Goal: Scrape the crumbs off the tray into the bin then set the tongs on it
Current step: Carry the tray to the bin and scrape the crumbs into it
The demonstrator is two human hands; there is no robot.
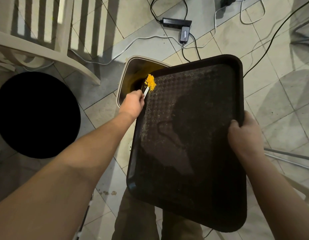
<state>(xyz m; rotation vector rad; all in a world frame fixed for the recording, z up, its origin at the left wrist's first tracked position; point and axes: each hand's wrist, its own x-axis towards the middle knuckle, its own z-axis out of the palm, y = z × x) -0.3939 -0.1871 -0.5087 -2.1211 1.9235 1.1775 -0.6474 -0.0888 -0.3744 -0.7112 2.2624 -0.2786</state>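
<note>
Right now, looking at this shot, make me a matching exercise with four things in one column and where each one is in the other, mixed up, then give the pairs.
Things
1. orange crumbs
2. bin
3. right hand
4. power strip

Places
A. gripping the tray's right edge
B. on the floor, beyond the tray
C. piled at the tray's far left corner
D. under the tray's far left corner

Pairs: 1-C, 2-D, 3-A, 4-B
</note>
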